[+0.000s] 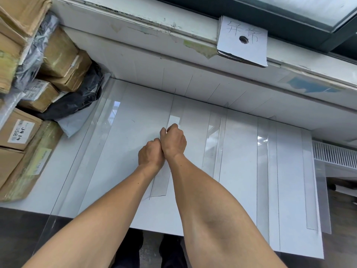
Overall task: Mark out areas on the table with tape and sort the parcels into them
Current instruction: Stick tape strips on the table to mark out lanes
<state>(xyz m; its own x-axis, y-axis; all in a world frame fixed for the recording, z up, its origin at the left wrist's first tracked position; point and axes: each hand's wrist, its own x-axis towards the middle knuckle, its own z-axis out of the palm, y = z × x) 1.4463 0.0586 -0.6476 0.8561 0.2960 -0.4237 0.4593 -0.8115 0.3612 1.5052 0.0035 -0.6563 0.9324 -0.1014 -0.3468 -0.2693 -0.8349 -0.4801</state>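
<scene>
Two fists touching — left hand [151, 154], right hand [173, 142] — over one of five tape strips [213, 144], fingers [173, 126] curled, grip unclear.

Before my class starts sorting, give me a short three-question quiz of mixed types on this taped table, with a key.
1. True or false: the parcels are piled at the left end of the table.
2. The left hand and right hand meet over: A) a clear tape strip, B) a black bag, C) a radiator.
3. Fill the gap: the handwritten card sign on the ledge has a ___ through its middle.
Key: 1 true; 2 A; 3 hole.
</scene>
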